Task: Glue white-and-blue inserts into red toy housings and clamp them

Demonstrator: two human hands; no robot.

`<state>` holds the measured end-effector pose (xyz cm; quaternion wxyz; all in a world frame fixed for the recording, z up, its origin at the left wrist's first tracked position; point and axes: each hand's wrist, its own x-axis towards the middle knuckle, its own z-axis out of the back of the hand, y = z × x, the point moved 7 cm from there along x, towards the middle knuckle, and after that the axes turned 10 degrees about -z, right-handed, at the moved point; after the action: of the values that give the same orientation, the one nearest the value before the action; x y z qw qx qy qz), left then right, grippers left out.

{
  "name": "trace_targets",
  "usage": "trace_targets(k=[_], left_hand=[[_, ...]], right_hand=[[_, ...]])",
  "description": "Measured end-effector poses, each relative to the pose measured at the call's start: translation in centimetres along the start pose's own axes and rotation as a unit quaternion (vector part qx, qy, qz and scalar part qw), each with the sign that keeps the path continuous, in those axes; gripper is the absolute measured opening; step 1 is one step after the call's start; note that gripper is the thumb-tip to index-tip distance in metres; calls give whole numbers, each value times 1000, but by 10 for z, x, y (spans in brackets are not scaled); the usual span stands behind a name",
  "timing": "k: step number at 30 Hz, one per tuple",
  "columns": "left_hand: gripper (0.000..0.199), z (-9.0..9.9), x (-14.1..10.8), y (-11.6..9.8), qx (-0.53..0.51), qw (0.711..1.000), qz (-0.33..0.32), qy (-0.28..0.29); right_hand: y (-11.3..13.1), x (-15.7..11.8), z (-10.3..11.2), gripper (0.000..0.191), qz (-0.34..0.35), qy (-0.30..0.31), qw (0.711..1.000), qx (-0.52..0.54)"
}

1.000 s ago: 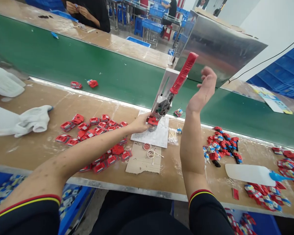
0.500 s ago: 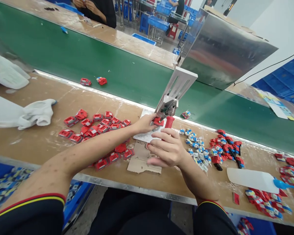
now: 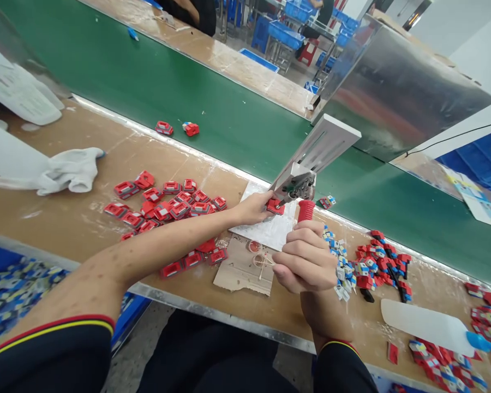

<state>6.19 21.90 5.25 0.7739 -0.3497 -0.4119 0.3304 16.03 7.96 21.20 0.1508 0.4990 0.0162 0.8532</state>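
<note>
**Right hand (image 3: 306, 256) round the red handle (image 3: 306, 210), left hand (image 3: 256, 209) at the red piece (image 3: 275, 206)**

Head view: I have my right hand's fingers curled together, clamped on the red handle. Its bare end sticks out just above my knuckles; its long axis slants from there down into my fist, towards my body. The toggle clamp (image 3: 300, 183) sits above and left of that fist, its slotted plate (image 3: 331, 139) leaning up and away to the right. My left fingertips touch the red piece, under the clamp and over the white board (image 3: 265, 232); whether they pinch it shut, I cannot tell. Left of those fingers lie red-and-grey pieces (image 3: 180, 210). Right of my fist lie blue-and-white pieces (image 3: 341, 267). Beyond both hands, 3 small pieces rest on the green belt (image 3: 229, 131).
</note>
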Motion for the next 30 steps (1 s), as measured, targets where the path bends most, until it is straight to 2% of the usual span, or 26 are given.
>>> trace_targets(k=[6,9,12,19,24,27,28,30], left_hand=[[32,-6,-1,0,-34,999,-1,-8],[31,-6,0,1,-30,999,-3,-12],[30,-7,0,1,-20,1000,-2,-4],[31,-11,-5,4,12,1000,-5,12],[36,-10,-4,4,71,996,14,47],[39,-14,0,-1,110,990,14,82],[40,-15,1,-2,119,988,12,93],[42,-15,3,-5,133,985,5,110]], right_hand=[[-2,15,14,34,-30,-10,999,19],[-3,11,11,34,-32,-5,999,25],[-3,-4,-2,35,-12,39,999,8],[-16,-50,-39,31,52,68,987,-139],[-34,-60,-64,44,64,116,965,-225],[-22,-50,-49,37,19,144,977,-157],[-14,-48,-38,30,-8,136,983,-123],[3,-48,-8,17,-69,83,992,-64]])
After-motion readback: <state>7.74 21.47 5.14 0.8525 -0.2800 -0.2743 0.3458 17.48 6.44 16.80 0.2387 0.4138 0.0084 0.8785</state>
